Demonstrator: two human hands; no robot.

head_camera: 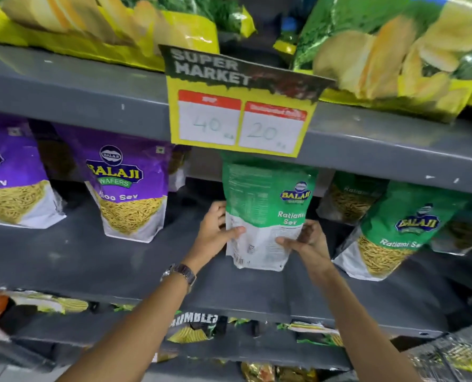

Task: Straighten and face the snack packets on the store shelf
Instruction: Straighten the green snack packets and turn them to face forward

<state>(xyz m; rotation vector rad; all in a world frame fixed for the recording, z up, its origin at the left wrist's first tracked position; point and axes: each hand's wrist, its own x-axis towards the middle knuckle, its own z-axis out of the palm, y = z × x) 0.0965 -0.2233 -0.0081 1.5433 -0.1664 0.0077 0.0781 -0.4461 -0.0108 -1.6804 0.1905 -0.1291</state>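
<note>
A green and white Ratlami Sev packet [267, 210] stands upright in the middle of the grey shelf [91, 260], its printed back side turned towards me. My left hand [215, 235] grips its lower left edge, thumb across the front. My right hand [306, 241] grips its lower right edge. To the right stands another green Ratlami Sev packet [394, 238], tilted, front showing. Two purple Aloo Sev packets [127, 188] [11, 183] stand to the left, fronts showing.
A yellow price sign [240, 117] hangs from the shelf above, just over the held packet. Big green and yellow chip bags [394, 51] fill the top shelf. More green packets [350, 197] sit behind at right. Snack bags [193, 329] lie on the lower shelf.
</note>
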